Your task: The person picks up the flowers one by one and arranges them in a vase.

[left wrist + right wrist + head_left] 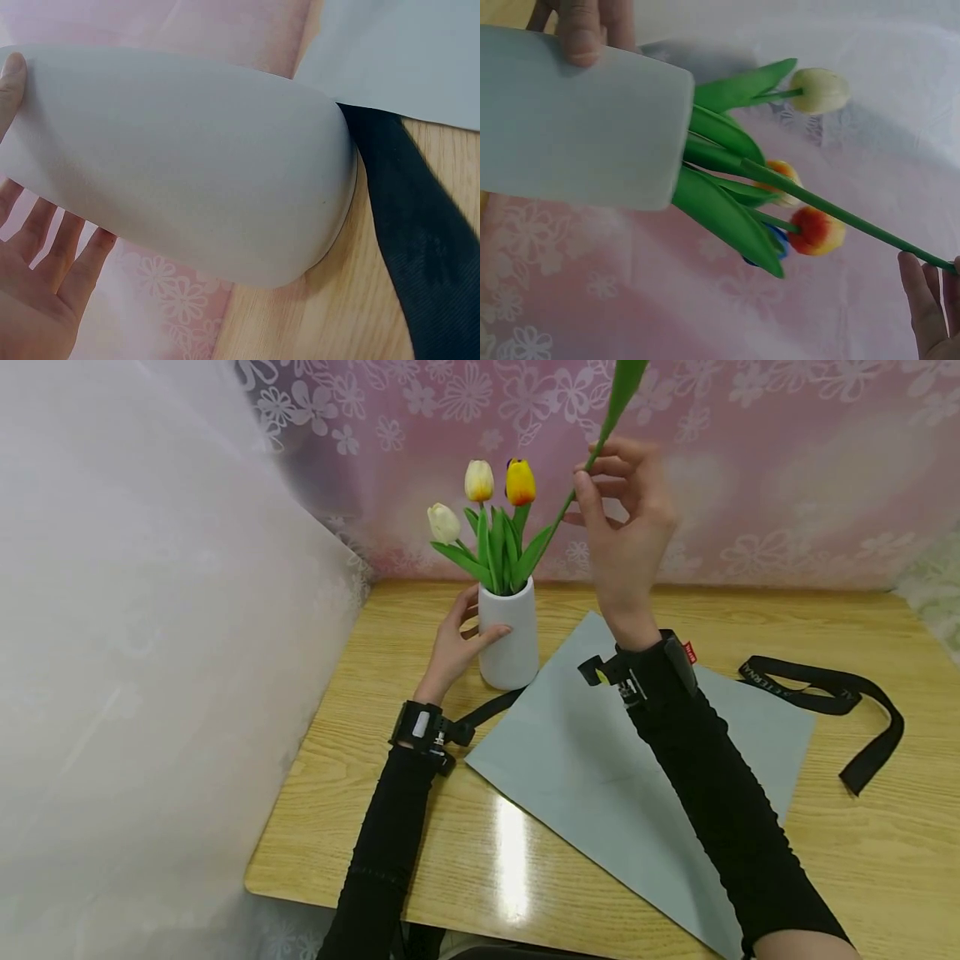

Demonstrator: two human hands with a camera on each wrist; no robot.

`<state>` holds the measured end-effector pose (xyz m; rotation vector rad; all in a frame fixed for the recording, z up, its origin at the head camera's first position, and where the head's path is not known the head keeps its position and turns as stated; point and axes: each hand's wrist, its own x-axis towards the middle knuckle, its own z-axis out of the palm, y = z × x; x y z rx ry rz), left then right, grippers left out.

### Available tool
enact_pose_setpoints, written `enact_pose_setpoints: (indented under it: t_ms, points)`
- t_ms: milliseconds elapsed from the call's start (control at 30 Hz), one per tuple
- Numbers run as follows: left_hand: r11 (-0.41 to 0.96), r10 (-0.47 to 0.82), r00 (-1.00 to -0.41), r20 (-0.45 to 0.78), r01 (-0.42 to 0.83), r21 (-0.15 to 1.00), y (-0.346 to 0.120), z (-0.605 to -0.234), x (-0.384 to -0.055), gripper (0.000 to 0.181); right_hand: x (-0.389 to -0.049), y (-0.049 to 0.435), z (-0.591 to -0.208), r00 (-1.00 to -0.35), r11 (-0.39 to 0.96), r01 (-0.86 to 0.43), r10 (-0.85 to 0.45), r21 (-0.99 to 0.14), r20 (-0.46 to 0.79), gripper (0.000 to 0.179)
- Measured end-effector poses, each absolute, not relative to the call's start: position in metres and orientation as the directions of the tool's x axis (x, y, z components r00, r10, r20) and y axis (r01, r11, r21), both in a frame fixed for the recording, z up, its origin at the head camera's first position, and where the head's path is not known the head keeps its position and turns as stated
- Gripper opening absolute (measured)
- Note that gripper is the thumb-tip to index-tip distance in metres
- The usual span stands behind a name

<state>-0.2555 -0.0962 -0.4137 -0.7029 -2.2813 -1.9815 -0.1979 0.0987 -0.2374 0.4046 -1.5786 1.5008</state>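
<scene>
A white vase (pixel 510 639) stands upright near the table's far edge, holding green leaves and several tulips: two pale ones and a yellow one (pixel 521 482) with a red-orange base. My left hand (pixel 459 639) grips the vase's side, thumb in front and fingers behind. High to the right, my right hand (pixel 626 514) pinches a green stem (pixel 855 223) between thumb and fingers. Its lower end slants down to the leaves by the vase's mouth; a broad leaf (pixel 624 389) rises above the hand, and its top is out of frame. Something blue (pixel 778 241) shows behind the red-and-yellow tulip.
A grey-blue sheet (pixel 600 777) lies at an angle on the wooden table (pixel 345 777), under my right forearm. One black ribbon (pixel 873 693) curls at the right; a black strap (pixel 405 217) runs beside the vase's base. A pink floral curtain (pixel 787 485) hangs behind.
</scene>
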Motion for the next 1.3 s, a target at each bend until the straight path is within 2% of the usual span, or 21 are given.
enact_pose_setpoints:
  t_ms: [267, 467, 633, 767, 867, 1133, 1300]
  points:
    - [0.091, 0.307, -0.899, 0.311, 0.353, 0.931, -0.096, -0.413, -0.255, 0.072, -0.207, 0.095, -0.264, -0.553, 0.322, -0.738, 0.215, -0.593, 0.805, 0.027]
    - [0.104, 0.303, -0.904, 0.302, 0.347, 0.932, -0.095, -0.412, -0.254, 0.072, -0.211, 0.094, -0.280, -0.667, 0.332, -0.652, 0.177, -0.682, 0.723, 0.025]
    - [0.109, 0.302, -0.903, 0.305, 0.350, 0.930, -0.095, -0.411, -0.254, 0.072, -0.214, 0.097, -0.296, -0.725, 0.413, -0.601, 0.079, -0.684, 0.684, 0.024]
    - [0.107, 0.308, -0.896, 0.320, 0.367, 0.924, -0.095, -0.411, -0.254, 0.072, -0.213, 0.099, -0.304, -0.781, 0.561, -0.503, 0.030, -0.657, 0.624, 0.027]
    - [0.108, 0.313, -0.891, 0.328, 0.377, 0.920, -0.096, -0.412, -0.254, 0.072, -0.213, 0.100, -0.310, -0.790, 0.653, -0.465, -0.001, -0.598, 0.614, 0.026]
    - [0.114, 0.320, -0.893, 0.317, 0.368, 0.923, -0.097, -0.411, -0.254, 0.073, -0.213, 0.099, -0.312, -0.853, 0.756, -0.388, -0.080, -0.526, 0.515, 0.032]
    - [0.115, 0.320, -0.892, 0.318, 0.370, 0.922, -0.097, -0.411, -0.254, 0.073, -0.211, 0.100, -0.307, -0.862, 0.785, -0.385, -0.118, -0.485, 0.493, 0.034]
